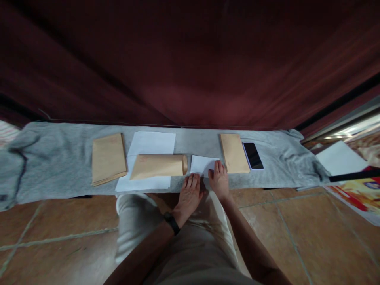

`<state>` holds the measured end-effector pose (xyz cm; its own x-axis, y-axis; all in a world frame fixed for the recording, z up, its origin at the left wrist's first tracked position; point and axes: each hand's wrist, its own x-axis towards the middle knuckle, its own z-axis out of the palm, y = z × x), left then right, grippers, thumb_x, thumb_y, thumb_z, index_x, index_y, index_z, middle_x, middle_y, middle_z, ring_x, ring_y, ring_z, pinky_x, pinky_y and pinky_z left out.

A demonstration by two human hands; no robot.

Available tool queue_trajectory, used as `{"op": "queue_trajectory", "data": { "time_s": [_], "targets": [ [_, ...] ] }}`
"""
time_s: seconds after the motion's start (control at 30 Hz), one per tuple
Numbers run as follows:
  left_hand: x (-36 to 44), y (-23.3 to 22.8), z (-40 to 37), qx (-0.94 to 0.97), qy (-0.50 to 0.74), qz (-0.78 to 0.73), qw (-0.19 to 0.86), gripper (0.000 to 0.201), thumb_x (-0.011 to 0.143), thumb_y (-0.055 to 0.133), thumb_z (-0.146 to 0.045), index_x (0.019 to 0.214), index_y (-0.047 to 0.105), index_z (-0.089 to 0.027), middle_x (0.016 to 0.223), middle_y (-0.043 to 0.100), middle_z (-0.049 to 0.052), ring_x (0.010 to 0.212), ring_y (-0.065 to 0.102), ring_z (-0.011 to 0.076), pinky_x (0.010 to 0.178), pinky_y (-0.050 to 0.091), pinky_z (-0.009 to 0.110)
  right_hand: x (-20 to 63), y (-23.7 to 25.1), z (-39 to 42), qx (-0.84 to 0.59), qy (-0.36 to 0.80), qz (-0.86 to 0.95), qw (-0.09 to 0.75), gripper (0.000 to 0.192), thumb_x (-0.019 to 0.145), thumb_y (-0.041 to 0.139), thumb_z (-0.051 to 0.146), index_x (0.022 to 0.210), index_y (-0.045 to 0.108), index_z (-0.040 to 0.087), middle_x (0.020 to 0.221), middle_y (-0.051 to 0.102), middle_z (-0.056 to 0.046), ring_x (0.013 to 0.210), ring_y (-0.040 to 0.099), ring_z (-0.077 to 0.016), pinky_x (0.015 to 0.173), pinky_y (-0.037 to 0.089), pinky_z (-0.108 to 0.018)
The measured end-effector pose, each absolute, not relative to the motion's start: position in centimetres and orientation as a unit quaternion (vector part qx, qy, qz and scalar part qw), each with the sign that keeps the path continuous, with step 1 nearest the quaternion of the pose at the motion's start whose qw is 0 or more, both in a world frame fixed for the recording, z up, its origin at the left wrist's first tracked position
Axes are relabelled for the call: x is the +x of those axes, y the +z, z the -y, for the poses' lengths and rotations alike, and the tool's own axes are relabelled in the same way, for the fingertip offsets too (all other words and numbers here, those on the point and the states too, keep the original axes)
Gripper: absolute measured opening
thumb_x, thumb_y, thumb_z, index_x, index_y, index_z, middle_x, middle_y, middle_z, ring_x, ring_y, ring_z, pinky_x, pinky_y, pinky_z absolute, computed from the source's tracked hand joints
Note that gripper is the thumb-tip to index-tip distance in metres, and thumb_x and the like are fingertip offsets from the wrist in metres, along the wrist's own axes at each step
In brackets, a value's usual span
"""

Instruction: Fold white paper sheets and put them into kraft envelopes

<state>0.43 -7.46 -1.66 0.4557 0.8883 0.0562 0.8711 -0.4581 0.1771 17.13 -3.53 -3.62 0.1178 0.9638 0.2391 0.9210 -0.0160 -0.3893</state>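
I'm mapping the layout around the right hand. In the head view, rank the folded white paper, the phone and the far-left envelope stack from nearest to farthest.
From the right hand:
1. Folded white paper, under its fingertips, just left.
2. Phone, to the right, past an envelope.
3. Far-left envelope stack, at the left of the grey cloth.

Dim, soft-focus view with warped edges; brightest light at right.

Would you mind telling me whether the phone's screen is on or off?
Off, as far as the view shows: the phone lies face up on the grey cloth with a uniformly black screen.
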Motion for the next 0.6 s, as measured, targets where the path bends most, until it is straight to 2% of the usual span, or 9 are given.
{"op": "queue_trajectory", "data": {
  "time_s": [0.07, 0.17, 0.23, 0.3, 0.4, 0.47, 0.53, 0.6],
  "targets": [
    [0.5, -1.8, 7.5, 0.851, 0.065, -0.517, 0.063, 0.066, 0.096, 0.052, -0.037, 0.152, 0.040, -0.005, 0.155, 0.046, 0.021, 0.148, 0.037, 0.0337, 0.122, 0.029, 0.049, 17.6, -3.6, 3.9, -0.734, 0.050, 0.638, 0.228, 0.059, 0.097, 0.048, 0.029, 0.147, 0.042, 0.000, 0.145, 0.051, -0.028, 0.134, 0.047, -0.0374, 0.110, 0.041, -0.053],
    [0.6, -2.0, 7.5, 0.852, 0.063, -0.515, 0.069, 0.069, 0.095, 0.054, -0.037, 0.153, 0.038, -0.004, 0.156, 0.044, 0.022, 0.149, 0.034, 0.0342, 0.122, 0.029, 0.049, 17.9, -3.2, 3.6, -0.757, 0.077, 0.600, 0.246, 0.060, 0.091, 0.055, 0.031, 0.143, 0.047, 0.003, 0.132, 0.058, -0.027, 0.122, 0.055, -0.0361, 0.104, 0.045, -0.050],
    [0.5, -1.9, 7.5, 0.851, 0.067, -0.516, 0.073, 0.070, 0.095, 0.056, -0.038, 0.153, 0.037, -0.003, 0.155, 0.045, 0.023, 0.149, 0.034, 0.0346, 0.122, 0.030, 0.049, 18.1, -2.9, 2.9, -0.769, 0.107, 0.564, 0.281, 0.055, 0.086, 0.058, 0.033, 0.135, 0.055, 0.009, 0.121, 0.063, -0.023, 0.110, 0.059, -0.0329, 0.096, 0.049, -0.045],
    [0.4, -1.9, 7.5, 0.849, 0.077, -0.517, 0.076, 0.070, 0.095, 0.056, -0.039, 0.152, 0.038, -0.002, 0.154, 0.046, 0.024, 0.148, 0.036, 0.0352, 0.122, 0.031, 0.050, 18.6, -2.6, 2.3, -0.771, 0.161, 0.526, 0.321, 0.041, 0.082, 0.059, 0.034, 0.118, 0.064, 0.014, 0.103, 0.067, -0.014, 0.093, 0.062, -0.0273, 0.084, 0.050, -0.038],
    [0.3, -1.9, 7.5, 0.845, 0.110, -0.515, 0.091, 0.067, 0.096, 0.056, -0.039, 0.150, 0.041, -0.002, 0.152, 0.047, 0.025, 0.146, 0.038, 0.0363, 0.121, 0.031, 0.052, 19.6, -2.3, 1.7, -0.740, 0.278, 0.476, 0.385, 0.020, 0.078, 0.058, 0.039, 0.084, 0.064, 0.021, 0.070, 0.060, -0.001, 0.068, 0.054, -0.0186, 0.066, 0.044, -0.029],
    [0.2, -1.9, 7.6, 0.837, 0.148, -0.514, 0.119, 0.063, 0.097, 0.054, -0.038, 0.148, 0.043, -0.004, 0.152, 0.047, 0.024, 0.147, 0.039, 0.0359, 0.121, 0.032, 0.053, 20.2, -2.2, 1.6, -0.713, 0.326, 0.457, 0.420, 0.020, 0.074, 0.059, 0.042, 0.068, 0.057, 0.023, 0.058, 0.051, 0.003, 0.060, 0.048, -0.0156, 0.060, 0.038, -0.028],
    [0.3, -1.9, 7.5, 0.815, 0.204, -0.518, 0.159, 0.058, 0.099, 0.049, -0.037, 0.148, 0.043, -0.007, 0.155, 0.043, 0.023, 0.149, 0.036, 0.0343, 0.121, 0.034, 0.053, 20.6, -2.2, 1.7, -0.696, 0.345, 0.449, 0.442, 0.025, 0.070, 0.061, 0.045, 0.060, 0.051, 0.024, 0.054, 0.047, 0.005, 0.059, 0.045, -0.0145, 0.058, 0.035, -0.027],
    [0.5, -1.7, 7.4, 0.779, 0.270, -0.527, 0.205, 0.057, 0.101, 0.044, -0.036, 0.152, 0.038, -0.010, 0.161, 0.035, 0.022, 0.152, 0.030, 0.0318, 0.121, 0.033, 0.052, 21.0, -2.2, 2.0, -0.681, 0.364, 0.442, 0.456, 0.028, 0.068, 0.062, 0.049, 0.060, 0.051, 0.024, 0.055, 0.048, 0.004, 0.059, 0.045, -0.0142, 0.057, 0.036, -0.027]
  ]
}}
